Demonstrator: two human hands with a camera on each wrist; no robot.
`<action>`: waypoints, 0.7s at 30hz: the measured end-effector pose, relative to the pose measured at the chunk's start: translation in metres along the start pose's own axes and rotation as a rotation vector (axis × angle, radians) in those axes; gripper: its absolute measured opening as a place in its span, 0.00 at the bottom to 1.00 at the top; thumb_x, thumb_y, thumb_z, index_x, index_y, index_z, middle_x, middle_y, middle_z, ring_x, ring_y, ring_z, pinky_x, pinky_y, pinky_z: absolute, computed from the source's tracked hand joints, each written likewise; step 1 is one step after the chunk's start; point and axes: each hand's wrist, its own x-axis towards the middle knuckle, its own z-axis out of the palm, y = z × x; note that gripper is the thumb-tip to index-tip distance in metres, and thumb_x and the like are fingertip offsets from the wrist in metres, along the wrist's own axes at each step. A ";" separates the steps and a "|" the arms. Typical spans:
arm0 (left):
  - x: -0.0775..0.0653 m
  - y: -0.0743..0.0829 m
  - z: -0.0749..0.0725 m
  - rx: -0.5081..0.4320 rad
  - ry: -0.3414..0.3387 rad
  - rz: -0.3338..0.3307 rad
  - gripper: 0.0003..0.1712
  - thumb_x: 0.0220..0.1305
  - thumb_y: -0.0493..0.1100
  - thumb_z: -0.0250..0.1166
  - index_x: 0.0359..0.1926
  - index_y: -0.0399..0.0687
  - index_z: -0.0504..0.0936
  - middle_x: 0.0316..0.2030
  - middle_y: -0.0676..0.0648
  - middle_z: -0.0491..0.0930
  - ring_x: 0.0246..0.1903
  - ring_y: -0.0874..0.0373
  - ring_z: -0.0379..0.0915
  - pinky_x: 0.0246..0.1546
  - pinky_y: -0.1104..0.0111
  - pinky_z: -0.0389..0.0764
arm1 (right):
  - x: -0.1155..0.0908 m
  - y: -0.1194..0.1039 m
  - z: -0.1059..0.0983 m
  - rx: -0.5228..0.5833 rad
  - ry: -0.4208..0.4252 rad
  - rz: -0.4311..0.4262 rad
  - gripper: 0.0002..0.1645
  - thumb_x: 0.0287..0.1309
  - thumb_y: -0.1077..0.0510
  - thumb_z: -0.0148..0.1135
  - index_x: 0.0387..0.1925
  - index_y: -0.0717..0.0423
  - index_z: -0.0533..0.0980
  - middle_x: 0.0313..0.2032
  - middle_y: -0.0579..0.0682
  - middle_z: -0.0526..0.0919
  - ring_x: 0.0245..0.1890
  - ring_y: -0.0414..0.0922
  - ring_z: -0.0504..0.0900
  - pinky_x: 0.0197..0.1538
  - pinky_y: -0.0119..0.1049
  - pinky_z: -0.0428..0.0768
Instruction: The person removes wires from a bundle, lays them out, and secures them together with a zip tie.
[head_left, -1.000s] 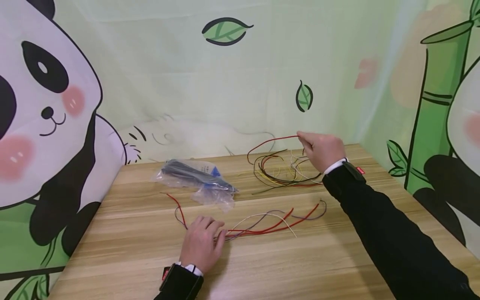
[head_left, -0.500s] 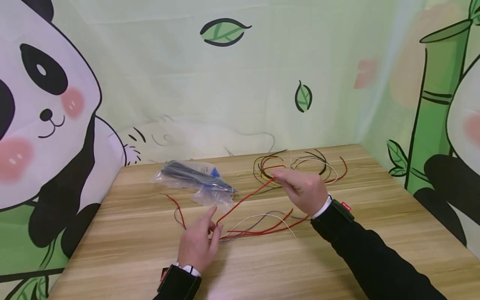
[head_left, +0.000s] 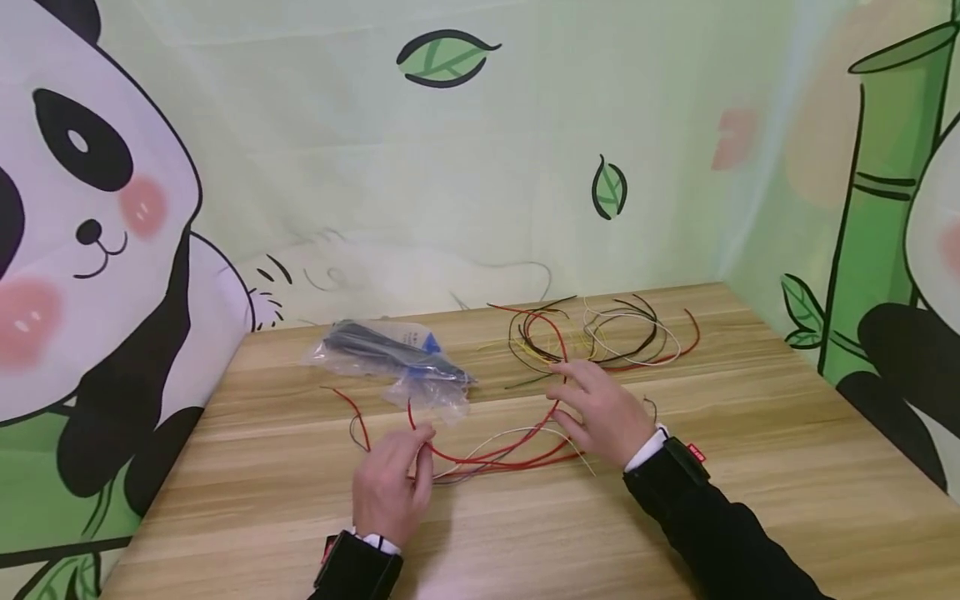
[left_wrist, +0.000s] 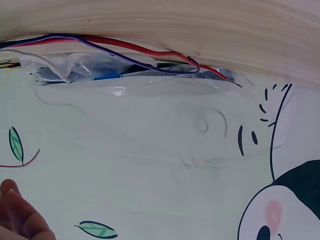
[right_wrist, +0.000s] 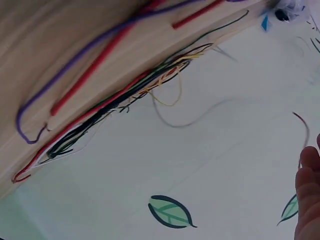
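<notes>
Behind the work, where a pale green cloth (head_left: 330, 150) printed with pandas and bamboo hangs, the wood-grain table (head_left: 255, 517) meets its far edge. Black sleeves (head_left: 727, 533) reach in from the near side, ending in two bare hands. On the table's far left lies a clear plastic bag (head_left: 375, 350) with something dark and long inside. At the far right, beyond the right hand (head_left: 600, 412), sits a loose tangle of black, yellow, white and red wires (right_wrist: 95, 117). Nearer, a bunch of red, white and purple wires (head_left: 517, 465) stretches sideways, passing by the left hand (head_left: 390, 487), with ends showing on both sides of it. The left hand pinches one red wire (head_left: 543, 424) between thumb and forefinger; a short end bends up just beyond its fingertips. From there the wire sags to the right, then curves up and away past the right hand's fingertips. That hand is spread, thumb well apart from the fingers; whether the wire touches them I cannot tell.
</notes>
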 end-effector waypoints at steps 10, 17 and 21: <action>0.004 0.001 -0.003 0.029 0.051 -0.002 0.12 0.54 0.37 0.61 0.39 0.43 0.87 0.32 0.46 0.89 0.30 0.51 0.86 0.30 0.61 0.82 | 0.002 -0.002 -0.008 -0.071 0.051 0.029 0.09 0.51 0.58 0.77 0.34 0.53 0.85 0.46 0.55 0.86 0.49 0.53 0.80 0.49 0.44 0.85; 0.000 0.010 0.007 0.034 -0.026 0.032 0.15 0.58 0.39 0.59 0.44 0.43 0.87 0.32 0.47 0.88 0.29 0.52 0.85 0.30 0.61 0.81 | 0.006 -0.025 -0.001 -0.096 0.050 0.010 0.07 0.52 0.56 0.75 0.31 0.52 0.84 0.49 0.54 0.86 0.51 0.54 0.81 0.54 0.44 0.83; -0.002 0.018 0.011 0.007 -0.073 0.054 0.15 0.61 0.36 0.58 0.46 0.44 0.86 0.30 0.49 0.87 0.30 0.54 0.84 0.30 0.62 0.80 | 0.012 -0.049 0.005 -0.151 0.069 -0.071 0.08 0.56 0.50 0.71 0.36 0.46 0.84 0.54 0.48 0.87 0.55 0.51 0.81 0.56 0.46 0.80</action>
